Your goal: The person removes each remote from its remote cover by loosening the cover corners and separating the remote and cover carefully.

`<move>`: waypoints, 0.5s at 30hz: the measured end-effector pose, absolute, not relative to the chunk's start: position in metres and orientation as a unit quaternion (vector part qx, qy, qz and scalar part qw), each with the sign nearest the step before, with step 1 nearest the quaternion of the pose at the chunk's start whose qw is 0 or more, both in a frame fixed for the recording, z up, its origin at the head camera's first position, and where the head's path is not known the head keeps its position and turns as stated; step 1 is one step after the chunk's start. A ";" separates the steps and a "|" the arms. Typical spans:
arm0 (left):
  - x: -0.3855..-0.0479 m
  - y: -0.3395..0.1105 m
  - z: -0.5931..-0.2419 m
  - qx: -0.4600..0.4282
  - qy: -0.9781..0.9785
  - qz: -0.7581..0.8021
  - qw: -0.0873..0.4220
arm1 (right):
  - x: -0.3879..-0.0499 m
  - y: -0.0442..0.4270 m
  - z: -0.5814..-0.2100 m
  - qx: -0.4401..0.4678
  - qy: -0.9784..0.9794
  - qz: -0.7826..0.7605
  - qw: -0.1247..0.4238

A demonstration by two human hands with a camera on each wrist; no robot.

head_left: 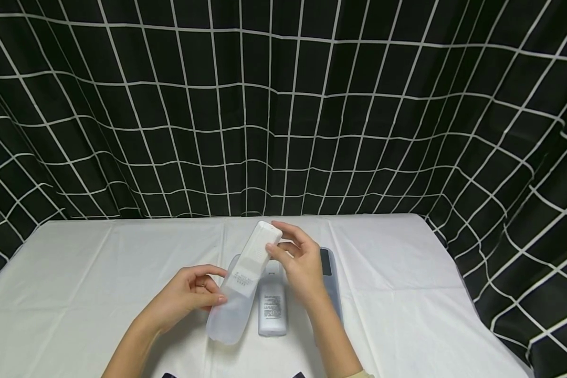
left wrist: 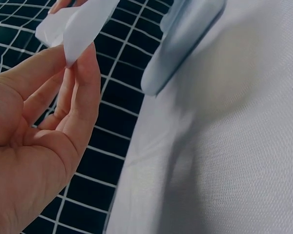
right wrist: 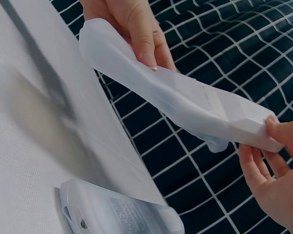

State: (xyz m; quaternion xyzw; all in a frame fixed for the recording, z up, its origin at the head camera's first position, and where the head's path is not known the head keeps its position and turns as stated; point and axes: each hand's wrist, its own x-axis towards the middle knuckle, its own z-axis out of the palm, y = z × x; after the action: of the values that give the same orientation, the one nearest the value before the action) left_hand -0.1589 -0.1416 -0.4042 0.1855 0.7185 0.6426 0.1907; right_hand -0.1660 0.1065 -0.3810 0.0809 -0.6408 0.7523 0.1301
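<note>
White remote (head_left: 256, 253) is sitting partway inside a frosted sleeve (head_left: 231, 317), held up over the white tablecloth (head_left: 99, 294), with the right hand (head_left: 302, 265) pinching its bare end and the left hand (head_left: 193, 291) pinching the sleeve's edge, thumb and fingers closed on each. Another sleeved remote (head_left: 272, 307) is lying on the cloth, and a greyish device (head_left: 333, 289) is poking out from behind the right forearm (head_left: 334, 333).
</note>
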 end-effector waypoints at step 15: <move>-0.159 -0.142 -0.402 0.185 0.724 0.636 0.190 | -0.166 0.110 -0.379 0.079 -0.637 0.753 0.143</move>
State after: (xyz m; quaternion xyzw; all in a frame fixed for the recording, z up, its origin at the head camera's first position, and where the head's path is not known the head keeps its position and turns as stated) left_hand -0.1587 -0.1420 -0.4018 0.1849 0.7243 0.6364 0.1900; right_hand -0.1657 0.1101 -0.3786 0.0789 -0.6370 0.7534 0.1430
